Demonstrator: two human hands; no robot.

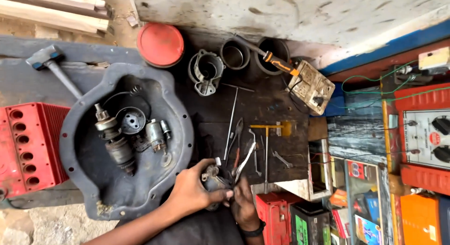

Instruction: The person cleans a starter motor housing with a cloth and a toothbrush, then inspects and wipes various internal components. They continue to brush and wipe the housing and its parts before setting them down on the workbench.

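Observation:
Low in the middle, my left hand wraps around a small grey metal motor part. My right hand, with a black band on its wrist, grips the same part from the other side, its fingers dark with grease. Both hands hover at the near edge of a dark wooden workbench, just beside a wide grey metal pan. The underside of the part is hidden by my fingers.
The pan holds an armature, a round cap and a solenoid. On the bench lie pliers, a thin rod, a yellow T-handle wrench, a screwdriver and a housing. A hammer and a red case are left.

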